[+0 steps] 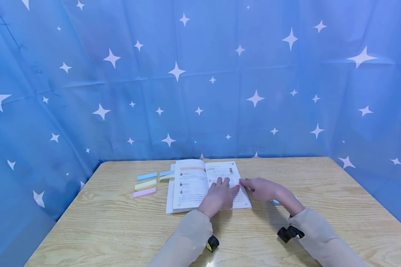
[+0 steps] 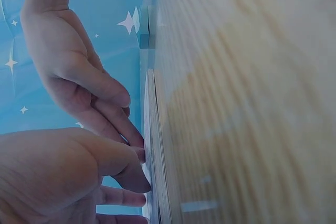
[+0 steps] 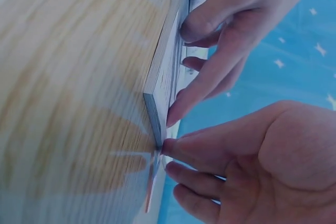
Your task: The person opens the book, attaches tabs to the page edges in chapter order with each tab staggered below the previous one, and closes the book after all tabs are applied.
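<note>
An open book (image 1: 190,185) with printed pages lies on the wooden table. My left hand (image 1: 220,194) rests on its right page, fingers spread and fairly straight. At the book's right edge, my right hand (image 1: 262,188) touches the page margin with its fingertips; the right wrist view shows its fingers (image 3: 197,182) extended close to the edge. A thin pinkish strip (image 3: 150,190) sticks out past the page edge below those fingertips. It appears to lie under them, not between them. In the left wrist view, the book's page block (image 2: 153,129) shows edge-on beside both hands.
Left of the book lie a blue sticky-note pad (image 1: 147,176), a yellow pad (image 1: 145,184) and a pink pad (image 1: 144,192). A blue tab (image 1: 167,172) and a yellow tab (image 1: 167,177) stand at its left edge. A partly hidden blue item (image 1: 276,202) lies beneath my right wrist.
</note>
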A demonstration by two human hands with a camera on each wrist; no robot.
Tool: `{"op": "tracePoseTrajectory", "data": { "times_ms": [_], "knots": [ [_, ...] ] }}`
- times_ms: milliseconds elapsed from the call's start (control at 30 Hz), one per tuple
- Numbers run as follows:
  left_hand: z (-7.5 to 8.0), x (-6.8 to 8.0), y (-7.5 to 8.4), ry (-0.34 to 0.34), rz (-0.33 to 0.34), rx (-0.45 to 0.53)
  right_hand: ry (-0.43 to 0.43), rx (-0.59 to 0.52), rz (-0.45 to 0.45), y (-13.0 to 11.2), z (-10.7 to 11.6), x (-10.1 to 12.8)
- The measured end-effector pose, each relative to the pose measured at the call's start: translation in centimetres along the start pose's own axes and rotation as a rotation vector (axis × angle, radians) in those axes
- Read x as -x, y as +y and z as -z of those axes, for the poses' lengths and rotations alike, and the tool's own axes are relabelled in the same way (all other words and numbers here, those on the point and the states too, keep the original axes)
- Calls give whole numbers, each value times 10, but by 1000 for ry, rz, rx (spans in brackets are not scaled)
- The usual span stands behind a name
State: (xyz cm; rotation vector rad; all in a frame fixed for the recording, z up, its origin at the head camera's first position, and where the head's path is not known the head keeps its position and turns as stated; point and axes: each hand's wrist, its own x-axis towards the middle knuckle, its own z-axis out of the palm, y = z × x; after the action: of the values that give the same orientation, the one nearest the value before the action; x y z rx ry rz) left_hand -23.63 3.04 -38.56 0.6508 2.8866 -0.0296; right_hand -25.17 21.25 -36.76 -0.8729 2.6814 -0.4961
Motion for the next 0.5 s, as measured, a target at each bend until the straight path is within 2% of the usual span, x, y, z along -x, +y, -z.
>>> {"op": "tracePoseTrajectory", "data": {
  "times_ms": [200, 500],
  "knots": [
    [0, 2, -3, 12, -33, -30, 18, -46, 10, 7, 2, 1],
    [-1, 3, -11, 66, -102, -11, 193, -67, 96, 6, 3, -5]
  ]
}}
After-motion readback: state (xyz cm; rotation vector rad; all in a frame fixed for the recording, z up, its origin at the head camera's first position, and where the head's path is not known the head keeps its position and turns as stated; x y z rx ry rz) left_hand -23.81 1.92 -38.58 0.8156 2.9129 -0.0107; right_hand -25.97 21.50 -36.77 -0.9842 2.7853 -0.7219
